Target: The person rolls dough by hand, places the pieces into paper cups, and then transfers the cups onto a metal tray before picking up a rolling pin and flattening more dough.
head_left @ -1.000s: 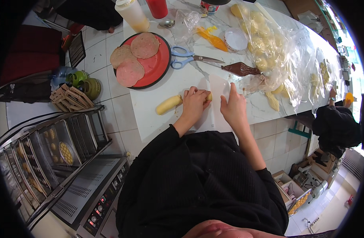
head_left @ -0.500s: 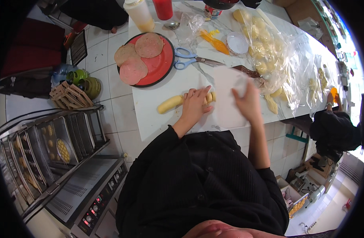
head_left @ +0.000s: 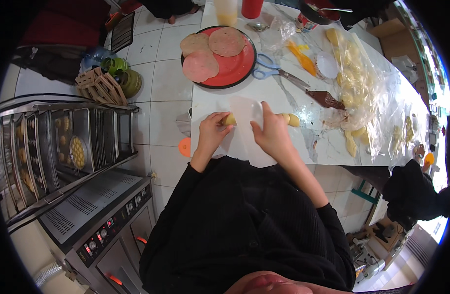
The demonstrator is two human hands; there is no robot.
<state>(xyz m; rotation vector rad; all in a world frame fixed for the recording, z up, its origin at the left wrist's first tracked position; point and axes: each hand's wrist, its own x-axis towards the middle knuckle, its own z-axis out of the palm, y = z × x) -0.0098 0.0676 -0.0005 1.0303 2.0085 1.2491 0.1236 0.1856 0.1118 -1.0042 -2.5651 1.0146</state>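
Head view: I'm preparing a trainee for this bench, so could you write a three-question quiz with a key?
1. What do the fingers of the left hand touch?
A) the spoon
B) the yellow dough
C) the scissors

2. How many round pinkish slices lie on the red plate?

3. True or false: the right hand grips the flat white sheet.

Key: 1. B; 2. Three; 3. True.

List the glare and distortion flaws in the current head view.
Head view: strong light washes out the far right edge; the plastic bag glints, and the marble tabletop carries a bright sheen; also in the head view, the lens bends the metal rack near the left rim.
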